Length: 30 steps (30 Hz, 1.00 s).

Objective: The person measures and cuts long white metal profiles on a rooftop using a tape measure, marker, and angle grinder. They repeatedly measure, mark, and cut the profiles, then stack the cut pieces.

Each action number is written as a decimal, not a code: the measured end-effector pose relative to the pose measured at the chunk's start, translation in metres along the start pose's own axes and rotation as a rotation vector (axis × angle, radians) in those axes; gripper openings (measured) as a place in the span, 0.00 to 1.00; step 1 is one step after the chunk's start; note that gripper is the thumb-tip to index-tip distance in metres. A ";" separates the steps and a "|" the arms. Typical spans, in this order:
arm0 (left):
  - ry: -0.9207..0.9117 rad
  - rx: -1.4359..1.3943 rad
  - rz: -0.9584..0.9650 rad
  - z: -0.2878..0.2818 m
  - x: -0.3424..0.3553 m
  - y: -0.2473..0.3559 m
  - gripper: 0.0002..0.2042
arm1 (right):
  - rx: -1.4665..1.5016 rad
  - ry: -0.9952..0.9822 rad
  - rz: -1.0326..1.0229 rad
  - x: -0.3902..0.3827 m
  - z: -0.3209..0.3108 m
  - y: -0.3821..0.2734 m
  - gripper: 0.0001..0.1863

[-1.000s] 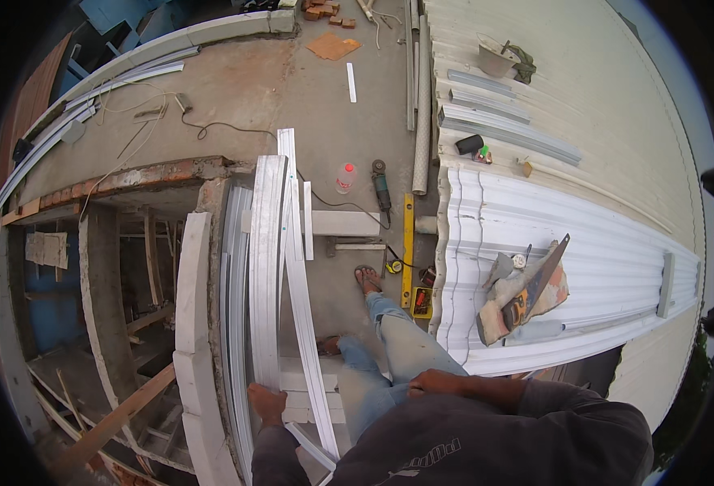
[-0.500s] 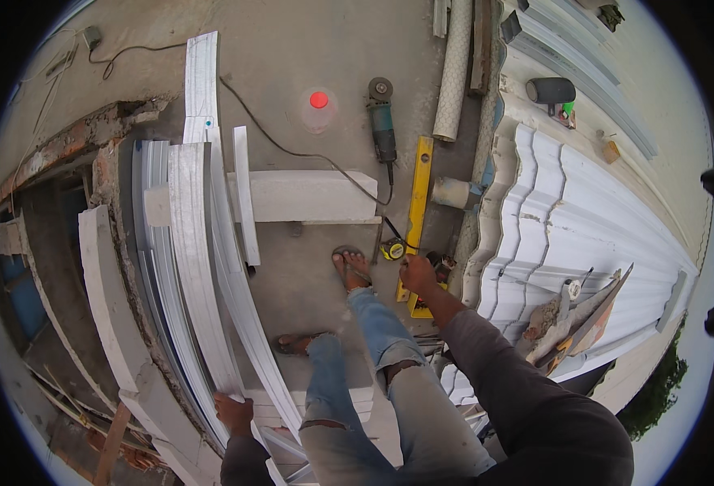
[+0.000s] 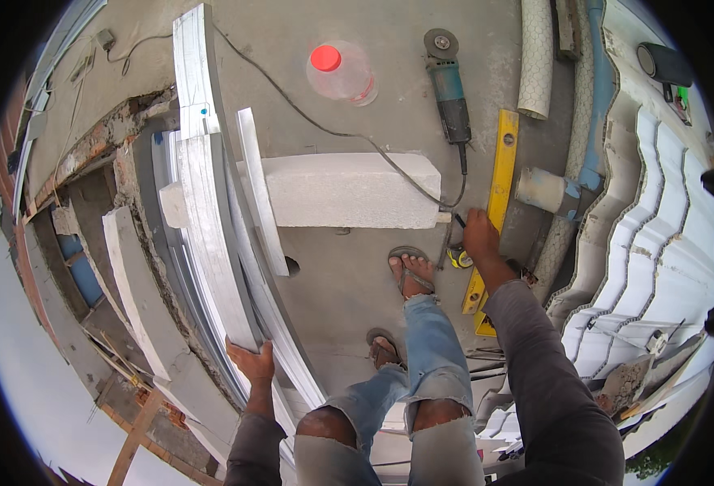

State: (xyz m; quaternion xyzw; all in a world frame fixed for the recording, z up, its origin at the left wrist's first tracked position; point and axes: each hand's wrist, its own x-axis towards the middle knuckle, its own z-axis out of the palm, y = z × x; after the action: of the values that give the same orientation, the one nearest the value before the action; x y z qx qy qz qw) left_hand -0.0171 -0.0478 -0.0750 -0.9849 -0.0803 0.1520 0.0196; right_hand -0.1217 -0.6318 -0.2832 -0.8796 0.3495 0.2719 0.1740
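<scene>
My left hand [image 3: 252,363] is closed round the near end of a long silvery metal profile [image 3: 211,235], its thumb along the side. The profile rests with other metal lengths across a white block [image 3: 357,190]. My right hand [image 3: 480,236] is bent in over a yellow spirit level [image 3: 504,166], fingers closed. A short, thin dark stick [image 3: 460,219] juts from its fingertips; its kind is unclear. Just below that hand lies a yellow and black tape measure [image 3: 459,257], partly hidden by it.
An angle grinder [image 3: 450,89] lies on the concrete, its cord crossing the white block. A clear bottle with a red cap [image 3: 342,73] stands left of it. Corrugated white sheets [image 3: 657,251] and pipes [image 3: 535,61] line the right. A broken-edged opening [image 3: 89,267] lies left.
My right hand has reached forward past the tape measure and the dark stick now shows at its fingers. My left hand has shifted onto the profile's end. The whole view has moved closer.
</scene>
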 end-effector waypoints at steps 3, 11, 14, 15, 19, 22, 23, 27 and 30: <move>0.053 -0.009 0.022 -0.002 0.007 0.016 0.56 | 0.033 -0.004 -0.064 -0.008 -0.003 0.004 0.08; 0.150 -0.067 0.005 0.001 0.008 0.026 0.54 | -0.033 0.085 -0.166 -0.004 0.002 0.004 0.10; 0.158 -0.081 -0.007 0.000 0.009 0.028 0.55 | 0.318 0.291 -0.011 -0.009 -0.006 -0.005 0.09; 0.160 -0.084 -0.024 -0.001 0.007 0.028 0.55 | 0.319 0.324 0.005 -0.016 -0.006 -0.007 0.10; 0.199 -0.090 0.019 -0.003 0.004 0.029 0.56 | 0.163 0.255 0.108 -0.045 0.020 -0.014 0.13; 0.193 -0.114 0.012 -0.005 0.002 0.029 0.56 | 0.090 0.250 0.078 -0.062 0.066 -0.012 0.17; 0.209 -0.137 0.003 -0.006 0.001 0.029 0.56 | 0.095 0.217 0.082 -0.060 0.077 -0.011 0.19; 0.237 -0.195 0.009 -0.008 -0.002 0.030 0.56 | 0.069 0.204 0.033 -0.059 0.085 -0.005 0.25; 0.230 -0.257 0.055 -0.015 -0.002 0.023 0.54 | 0.127 0.139 0.079 -0.063 0.058 -0.010 0.31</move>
State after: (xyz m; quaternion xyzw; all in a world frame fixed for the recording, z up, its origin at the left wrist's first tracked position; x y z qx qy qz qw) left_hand -0.0115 -0.0707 -0.0614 -0.9920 -0.0692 0.0271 -0.1018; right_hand -0.1739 -0.5637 -0.2899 -0.8691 0.4114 0.1944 0.1939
